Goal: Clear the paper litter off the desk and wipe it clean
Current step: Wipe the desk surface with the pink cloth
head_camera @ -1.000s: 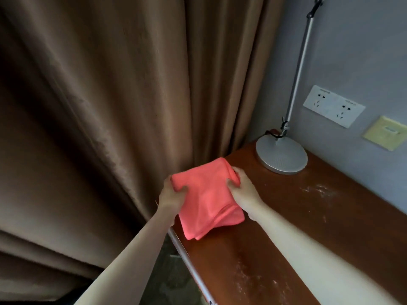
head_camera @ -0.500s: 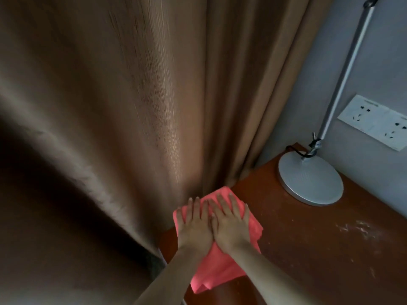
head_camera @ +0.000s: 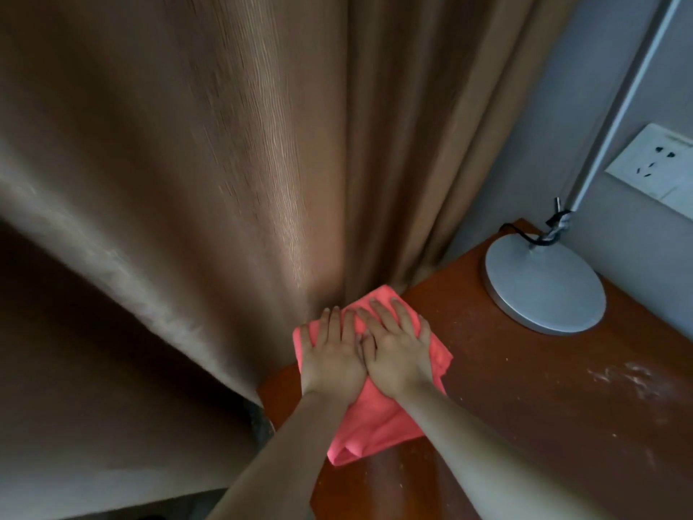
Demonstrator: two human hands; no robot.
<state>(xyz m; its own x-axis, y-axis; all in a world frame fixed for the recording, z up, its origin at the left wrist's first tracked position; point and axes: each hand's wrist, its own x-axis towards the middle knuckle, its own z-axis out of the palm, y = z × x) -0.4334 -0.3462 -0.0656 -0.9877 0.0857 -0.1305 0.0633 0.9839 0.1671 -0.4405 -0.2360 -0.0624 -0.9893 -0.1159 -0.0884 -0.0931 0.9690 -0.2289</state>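
A pink cloth (head_camera: pixel 375 422) lies folded on the left corner of the reddish-brown desk (head_camera: pixel 525 414), close to the curtain. My left hand (head_camera: pixel 332 354) and my right hand (head_camera: pixel 397 347) rest flat on top of it, side by side, thumbs touching and fingers stretched out toward the curtain. Neither hand grips the cloth. White dusty smears (head_camera: pixel 630 377) and small specks mark the desk surface to the right of the cloth. No paper litter shows in this view.
A brown curtain (head_camera: pixel 225 182) hangs against the desk's left end. A silver lamp base (head_camera: pixel 543 287) with a slanted pole (head_camera: pixel 618 106) and a black cable stands at the back by the grey wall. A white wall socket (head_camera: pixel 652 159) is at the right.
One second ago both hands held the cloth bunched above the desk. They have since laid it down and flattened on it, and the view has moved closer to the desk corner.
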